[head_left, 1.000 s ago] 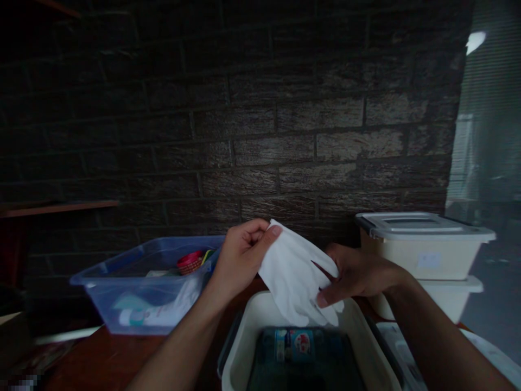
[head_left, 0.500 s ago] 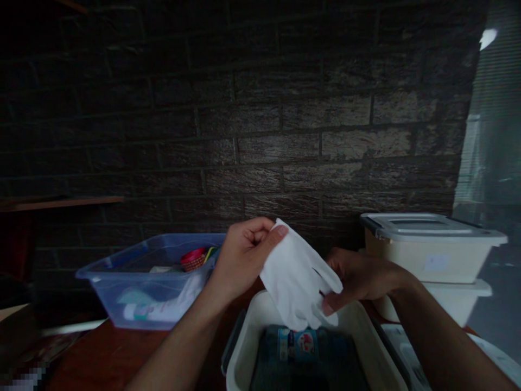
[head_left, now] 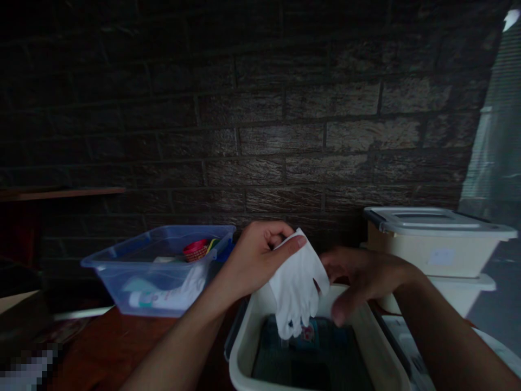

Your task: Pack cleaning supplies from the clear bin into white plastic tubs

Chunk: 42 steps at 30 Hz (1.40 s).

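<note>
A white cloth glove point(head_left: 296, 288) hangs fingers-down from my left hand point(head_left: 264, 255), which pinches its cuff between thumb and fingers. Whether it is one glove or a pair laid together I cannot tell. Just to the right, my right hand point(head_left: 358, 279) is apart from the glove, thumb and fingers spread with nothing between them. Below both hands is a cream plastic bin point(head_left: 246, 347) without a lid on it. Inside lies something dark with a blue label point(head_left: 311, 332), partly hidden by the glove's fingers.
At the left, a clear blue tub point(head_left: 109, 266) holds a red basket point(head_left: 195, 250) and a white tube point(head_left: 150, 298). Lidded cream boxes point(head_left: 431, 250) are stacked at the right. A dark brick wall point(head_left: 260, 136) rises behind the wooden table point(head_left: 109, 347).
My right hand has let go of the glove's fingers and opened. The glove now hangs straighter and slightly lower from my left hand, which has shifted a little right in view.
</note>
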Available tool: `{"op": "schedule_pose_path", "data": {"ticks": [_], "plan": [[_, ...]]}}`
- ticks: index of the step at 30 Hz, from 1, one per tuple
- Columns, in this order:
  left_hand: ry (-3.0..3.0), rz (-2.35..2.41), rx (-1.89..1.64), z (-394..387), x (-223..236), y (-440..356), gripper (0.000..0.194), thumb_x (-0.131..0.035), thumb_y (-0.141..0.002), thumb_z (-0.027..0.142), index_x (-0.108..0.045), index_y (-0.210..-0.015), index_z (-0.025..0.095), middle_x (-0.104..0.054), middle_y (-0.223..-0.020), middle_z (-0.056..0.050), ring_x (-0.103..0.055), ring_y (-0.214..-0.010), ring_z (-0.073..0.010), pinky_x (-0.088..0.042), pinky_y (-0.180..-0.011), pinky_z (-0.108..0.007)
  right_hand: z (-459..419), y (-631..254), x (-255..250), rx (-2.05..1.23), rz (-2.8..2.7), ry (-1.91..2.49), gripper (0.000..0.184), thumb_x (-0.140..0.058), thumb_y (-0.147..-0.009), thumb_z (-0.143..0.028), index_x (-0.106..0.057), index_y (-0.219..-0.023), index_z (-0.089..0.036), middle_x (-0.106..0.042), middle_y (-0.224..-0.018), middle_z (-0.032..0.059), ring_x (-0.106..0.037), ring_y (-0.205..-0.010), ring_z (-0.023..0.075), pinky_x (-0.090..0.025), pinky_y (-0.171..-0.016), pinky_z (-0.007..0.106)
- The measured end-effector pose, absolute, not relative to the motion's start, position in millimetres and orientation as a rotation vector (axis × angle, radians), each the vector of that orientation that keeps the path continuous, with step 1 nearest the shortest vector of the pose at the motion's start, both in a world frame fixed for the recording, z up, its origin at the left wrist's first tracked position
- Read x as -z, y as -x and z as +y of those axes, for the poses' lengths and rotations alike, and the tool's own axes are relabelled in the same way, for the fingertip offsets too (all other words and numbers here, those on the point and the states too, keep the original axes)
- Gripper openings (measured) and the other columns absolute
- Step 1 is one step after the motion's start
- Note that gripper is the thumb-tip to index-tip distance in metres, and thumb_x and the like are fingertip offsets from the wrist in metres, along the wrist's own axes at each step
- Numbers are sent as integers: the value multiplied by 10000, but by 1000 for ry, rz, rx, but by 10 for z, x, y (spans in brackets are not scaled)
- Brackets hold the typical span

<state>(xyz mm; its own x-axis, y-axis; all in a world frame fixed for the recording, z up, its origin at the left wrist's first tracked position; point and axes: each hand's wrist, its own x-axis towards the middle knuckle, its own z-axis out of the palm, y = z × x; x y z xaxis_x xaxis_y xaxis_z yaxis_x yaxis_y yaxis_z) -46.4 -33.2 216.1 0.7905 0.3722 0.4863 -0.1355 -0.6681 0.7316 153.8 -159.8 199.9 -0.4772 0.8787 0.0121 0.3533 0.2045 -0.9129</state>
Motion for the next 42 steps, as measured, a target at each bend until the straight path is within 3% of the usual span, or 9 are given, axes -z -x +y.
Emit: {"op": "schedule_pose_path", "data": {"ticks": [2,4,9,15,18,23,27,32,42], "plan": [[-2181,181,-807,-339,-2159,461,371,-644,-930,511,-685,-834,155,-591,-614,13,-480,-522,-85,-244,-468,-207,-1552,-1551,-1953,-1121,-1878,1203,360,-783,-846,-407,-754,-1065,-123,-743,-957,51,-676,-914,208,-514,-868,318],[-2197,184,-818,-337,-2159,462,361,-650,-926,509,-697,-844,161,-566,-592,22,-459,-509,-83,-238,-462,-208,-1527,-1594,-1926,-990,-1885,1274,372,-710,-903,-461,-767,-968,-100,-725,-871,40,-646,-807,177,-499,-774,277],[-2214,188,-831,-319,-2155,458,345,-668,-908,515,-736,-930,178,-499,-541,41,-392,-466,-86,-187,-443,-227,-1606,-1683,-1983,-926,-1958,1425,422,-711,-890,-509,-776,-948,-96,-724,-863,47,-625,-785,176,-491,-749,274],[-2224,120,-726,-387,-2093,406,275,-714,-883,447,-737,-870,173,-430,-526,61,-339,-470,-80,-183,-450,-236,-1610,-1517,-2013,-1099,-1838,1147,304,-813,-820,-364,-745,-1009,-135,-719,-957,33,-626,-856,170,-494,-811,288],[-2183,53,-660,-405,-2057,379,224,-737,-872,392,-737,-882,168,-441,-547,65,-332,-492,-78,-199,-456,-234,-1546,-1466,-1970,-968,-1799,1112,278,-778,-861,-377,-750,-982,-128,-678,-844,5,-566,-740,126,-448,-706,243],[-2050,88,-724,-328,-2086,365,297,-828,-797,330,-699,-1014,173,-589,-652,49,-495,-557,-85,-331,-503,-198,-1556,-1539,-1977,-811,-1694,1148,371,-693,-921,-478,-738,-932,-110,-659,-778,19,-529,-658,117,-411,-603,234],[-1884,33,-687,-259,-2119,344,298,-826,-807,313,-696,-1020,151,-725,-878,-37,-655,-769,-144,-498,-709,-247,-1620,-1596,-2033,-677,-1495,1160,406,-671,-929,-521,-727,-899,-120,-648,-731,15,-516,-596,103,-380,-525,209],[-1811,0,-885,-248,-2109,292,210,-781,-858,321,-674,-868,140,-681,-794,-4,-604,-724,-108,-471,-694,-209,-1596,-1556,-2043,-653,-1389,1070,404,-662,-931,-538,-693,-892,-137,-621,-722,3,-499,-579,99,-384,-517,207],[-1789,-19,-904,-298,-2109,268,220,-706,-912,379,-632,-941,174,-705,-813,-12,-618,-674,-125,-464,-623,-216,-1572,-1500,-2048,-625,-1385,1042,386,-673,-932,-516,-714,-877,-135,-662,-774,22,-541,-637,114,-429,-582,221]]}}
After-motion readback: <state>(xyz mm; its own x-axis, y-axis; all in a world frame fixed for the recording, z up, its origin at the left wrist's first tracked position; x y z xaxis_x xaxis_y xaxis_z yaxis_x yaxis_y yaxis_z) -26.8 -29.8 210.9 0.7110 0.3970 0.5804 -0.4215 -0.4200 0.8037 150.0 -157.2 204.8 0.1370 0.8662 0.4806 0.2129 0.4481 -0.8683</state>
